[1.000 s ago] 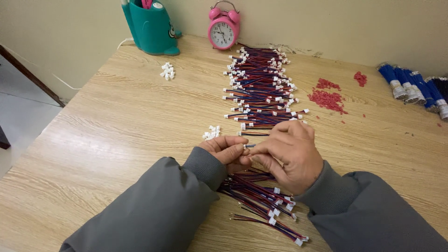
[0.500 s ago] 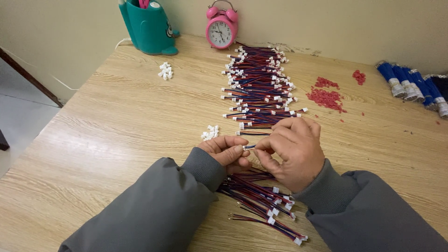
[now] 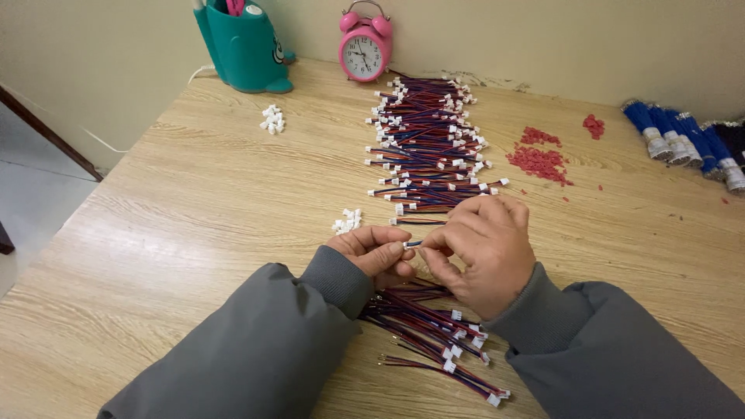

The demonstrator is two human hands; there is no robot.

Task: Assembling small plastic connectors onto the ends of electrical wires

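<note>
Here the left hand [image 3: 378,252] and the right hand [image 3: 485,252] meet above the near edge of the wooden table [image 3: 194,233], fingertips pressed together on a small white connector [image 3: 412,244] pinched between them — the wire behind it is hidden by the right hand. Just beneath the wrists lies a loose bundle of red-and-blue wires [image 3: 434,330], and a long row of finished leads [image 3: 431,147] runs away toward a pink alarm clock [image 3: 365,50] — with a little heap of white plugs [image 3: 348,220] close by the left hand, red bits [image 3: 541,159] to the right and a teal holder [image 3: 244,46] at the back.
</note>
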